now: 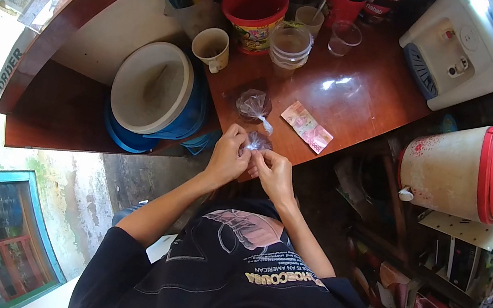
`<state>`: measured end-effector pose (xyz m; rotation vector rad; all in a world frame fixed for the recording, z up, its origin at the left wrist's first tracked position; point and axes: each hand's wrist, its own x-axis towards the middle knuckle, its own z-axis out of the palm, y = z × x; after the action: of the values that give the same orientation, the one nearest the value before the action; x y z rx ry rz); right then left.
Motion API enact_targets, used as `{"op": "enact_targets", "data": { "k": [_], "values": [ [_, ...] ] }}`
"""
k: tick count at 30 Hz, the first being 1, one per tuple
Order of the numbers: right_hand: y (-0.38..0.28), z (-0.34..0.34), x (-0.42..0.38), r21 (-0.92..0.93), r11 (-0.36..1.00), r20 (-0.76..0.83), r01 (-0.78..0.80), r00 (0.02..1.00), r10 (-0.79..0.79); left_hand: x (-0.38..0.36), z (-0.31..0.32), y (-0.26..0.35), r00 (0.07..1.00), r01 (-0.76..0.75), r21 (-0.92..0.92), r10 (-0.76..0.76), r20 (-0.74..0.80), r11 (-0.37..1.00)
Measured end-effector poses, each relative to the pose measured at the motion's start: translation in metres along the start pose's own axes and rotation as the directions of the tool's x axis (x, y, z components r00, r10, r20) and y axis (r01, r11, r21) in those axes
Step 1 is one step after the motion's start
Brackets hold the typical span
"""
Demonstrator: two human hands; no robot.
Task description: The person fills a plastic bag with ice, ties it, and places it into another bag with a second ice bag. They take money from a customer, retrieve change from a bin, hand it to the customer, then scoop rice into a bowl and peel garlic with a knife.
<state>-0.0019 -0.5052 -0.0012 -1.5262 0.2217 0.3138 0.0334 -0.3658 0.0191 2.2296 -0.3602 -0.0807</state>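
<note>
Both hands meet at the near edge of the brown table, fingers pinched on a small clear plastic bag [258,141] with dark contents. My left hand [230,156] grips its left side, and my right hand [274,173] pinches its right side. Just beyond them lies a second clear plastic bag [251,103], tied at its neck and also dark inside. To the right of the bags a reddish banknote [307,126] rests flat on the table. What exactly fills the bags cannot be made out.
Toward the back stand a mug [211,49], a red bucket [253,13], stacked plastic tubs [290,46] and a clear cup [345,38]. A white water dispenser [459,50] occupies the right corner. Large buckets [152,88] sit left, and a red-lidded drink jug [455,168] is at right.
</note>
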Motion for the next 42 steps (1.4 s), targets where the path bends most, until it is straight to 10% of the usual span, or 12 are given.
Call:
{"op": "enact_targets", "data": {
  "k": [1, 17, 22, 28, 35, 38, 42],
  "values": [
    [0.002, 0.002, 0.002, 0.132, 0.991, -0.020, -0.038, 0.999, 0.041, -0.001, 0.000, 0.003, 0.982, 0.185, -0.086, -0.181, 0.053, 0.979],
    [0.020, 0.006, 0.008, 0.056, 0.997, -0.211, 0.045, 0.977, -0.032, -0.008, 0.026, -0.018, 0.978, 0.150, -0.142, -0.168, -0.122, 0.978],
    [0.018, 0.001, 0.007, 0.044, 0.998, -0.198, 0.044, 0.980, -0.034, -0.003, 0.015, -0.004, 0.843, 0.518, -0.551, -0.500, 0.199, 0.654],
    [0.016, -0.002, 0.009, 0.002, 0.997, -0.198, 0.074, 0.978, -0.072, -0.006, 0.026, -0.004, 0.798, 0.488, -0.769, -0.568, 0.202, 0.413],
    [-0.002, -0.001, 0.002, -0.109, 0.985, -0.218, 0.137, 0.963, -0.158, -0.007, 0.024, -0.006, 0.823, 0.475, -0.786, -0.517, 0.237, 0.396],
    [0.000, 0.002, -0.001, -0.353, 0.868, -0.180, 0.350, 0.885, -0.430, -0.006, 0.019, -0.005, 0.864, 0.445, -0.728, -0.464, 0.195, 0.522],
    [-0.009, -0.006, -0.005, -0.537, 0.783, -0.078, 0.315, 0.905, -0.418, -0.005, 0.013, 0.001, 0.959, 0.278, -0.488, -0.265, 0.097, 0.827]
  ]
}}
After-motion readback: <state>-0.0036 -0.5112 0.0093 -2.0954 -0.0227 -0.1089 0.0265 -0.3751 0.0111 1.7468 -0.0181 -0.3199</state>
